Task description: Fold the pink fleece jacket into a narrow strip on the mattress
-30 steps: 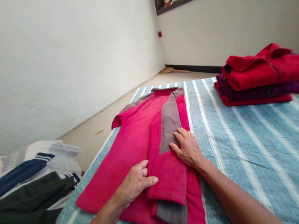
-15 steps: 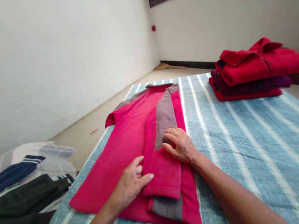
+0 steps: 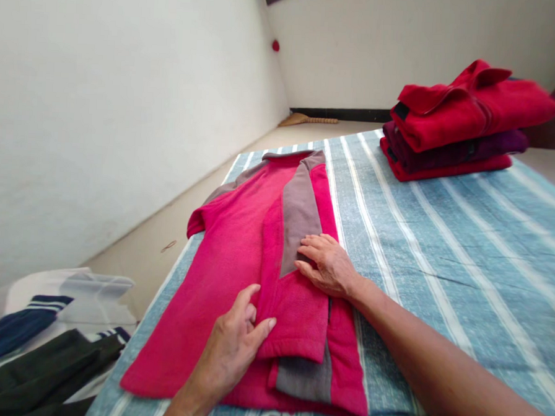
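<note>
A pink and grey fleece jacket (image 3: 223, 267) lies spread on the striped sheet, with one sleeve (image 3: 300, 315) folded lengthwise over its body. My right hand (image 3: 328, 264) rests flat on that sleeve, across its grey and pink parts, fingers loosely spread. Beside the sleeve's left edge is my left hand (image 3: 234, 333), thumb and forefinger apart, the thumb tip at the cuff end and the other fingers curled. Nothing shows gripped in either hand. The other sleeve hangs toward the bed's left edge, and a grey patch shows below the cuff.
Folded red and purple garments (image 3: 458, 130) are stacked at the far right of the blue striped sheet (image 3: 424, 253). Dark clothes (image 3: 41, 369) and a pale plastic bag (image 3: 101, 285) lie at lower left. A broom (image 3: 305, 119) is on the floor by the walls.
The whole view has shifted slightly, so everything sits a little further left. Both hands stay in nearly the same places on the jacket.
</note>
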Demonstrator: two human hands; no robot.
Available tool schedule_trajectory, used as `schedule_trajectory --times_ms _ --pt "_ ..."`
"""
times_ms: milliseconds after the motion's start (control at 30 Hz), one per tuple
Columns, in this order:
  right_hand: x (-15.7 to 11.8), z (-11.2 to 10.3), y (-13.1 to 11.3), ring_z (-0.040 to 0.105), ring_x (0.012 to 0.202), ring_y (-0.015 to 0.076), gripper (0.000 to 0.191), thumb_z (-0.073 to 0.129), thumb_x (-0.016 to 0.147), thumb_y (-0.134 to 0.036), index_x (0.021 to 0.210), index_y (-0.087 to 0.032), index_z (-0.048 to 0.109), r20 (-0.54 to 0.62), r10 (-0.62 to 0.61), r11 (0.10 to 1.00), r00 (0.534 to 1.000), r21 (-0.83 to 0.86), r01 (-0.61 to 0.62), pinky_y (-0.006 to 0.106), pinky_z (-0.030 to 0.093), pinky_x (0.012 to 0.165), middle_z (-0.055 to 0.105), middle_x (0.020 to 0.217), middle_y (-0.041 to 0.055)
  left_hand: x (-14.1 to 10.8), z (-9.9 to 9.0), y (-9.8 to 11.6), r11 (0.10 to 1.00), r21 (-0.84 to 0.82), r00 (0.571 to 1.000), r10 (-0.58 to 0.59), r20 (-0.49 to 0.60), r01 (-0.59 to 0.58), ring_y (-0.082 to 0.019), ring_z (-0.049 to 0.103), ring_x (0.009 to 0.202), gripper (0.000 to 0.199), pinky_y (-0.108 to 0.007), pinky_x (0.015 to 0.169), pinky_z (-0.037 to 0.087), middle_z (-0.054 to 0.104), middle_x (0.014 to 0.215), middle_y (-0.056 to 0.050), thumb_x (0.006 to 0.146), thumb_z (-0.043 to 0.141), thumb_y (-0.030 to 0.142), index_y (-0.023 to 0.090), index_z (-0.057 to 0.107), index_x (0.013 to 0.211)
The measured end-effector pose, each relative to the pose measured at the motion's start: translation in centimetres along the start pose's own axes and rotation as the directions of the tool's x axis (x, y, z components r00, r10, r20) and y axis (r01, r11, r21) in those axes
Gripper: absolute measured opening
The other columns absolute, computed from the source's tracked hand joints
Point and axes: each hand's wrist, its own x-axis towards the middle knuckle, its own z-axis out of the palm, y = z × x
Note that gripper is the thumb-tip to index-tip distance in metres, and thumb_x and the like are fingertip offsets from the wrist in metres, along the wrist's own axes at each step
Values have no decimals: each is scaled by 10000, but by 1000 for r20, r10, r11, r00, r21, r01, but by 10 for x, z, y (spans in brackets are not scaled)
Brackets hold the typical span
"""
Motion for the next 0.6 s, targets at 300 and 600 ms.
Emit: schedule_trajectory --times_ms 300,600 --pt "0 2 1 568 1054 217 160 566 905 -288 901 -176 681 -16 4 1000 1000 -8 -4 371 391 949 662 1107 92 -2 2 -2 985 149 989 105 -108 -88 -192 584 628 472 -294 656 443 612 750 -7 702 717 337 198 606 1139" --pt "0 2 0 569 1044 216 141 580 897 -271 897 -167 675 -17 6 1000 1000 -7 -6 366 388 945 661 1107 94 -17 32 51 909 54 908 406 100 -412 -186 570 634 70 -276 616 407 623 682 -42 816 624 232 232 684 780"
